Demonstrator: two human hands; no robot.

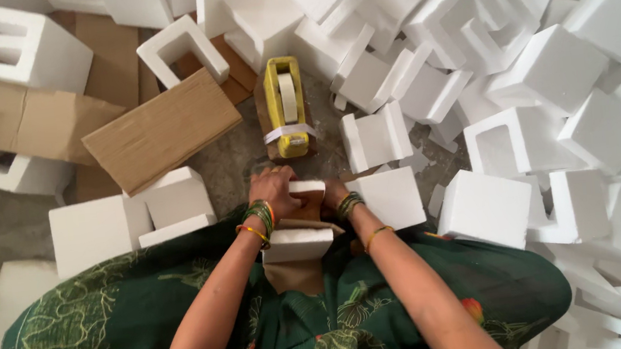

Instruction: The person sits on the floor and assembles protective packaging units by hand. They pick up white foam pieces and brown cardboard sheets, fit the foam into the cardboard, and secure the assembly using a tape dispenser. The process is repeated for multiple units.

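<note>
From the head camera I look straight down at my two hands, close together above my lap on a small bundle: white foam blocks (299, 242) with a brown cardboard piece (307, 212) sandwiched between them. My left hand (273, 186) sits on the far end of the bundle, fingers curled together over the top foam edge (306, 187), pressing on it. My right hand (334, 194) is mostly hidden behind the bundle; I see it touches the right side, but I cannot tell how its fingers lie. The bundle's long axis runs away from me, near end at my lap, far end pointing toward the yellow tape dispenser (286, 107), which stands just beyond it on the grey floor (231, 160) with its own length running the same way. A cardboard sheet (161, 129) lies left of the dispenser, and loose foam pieces (548, 69) are heaped to the right.
</note>
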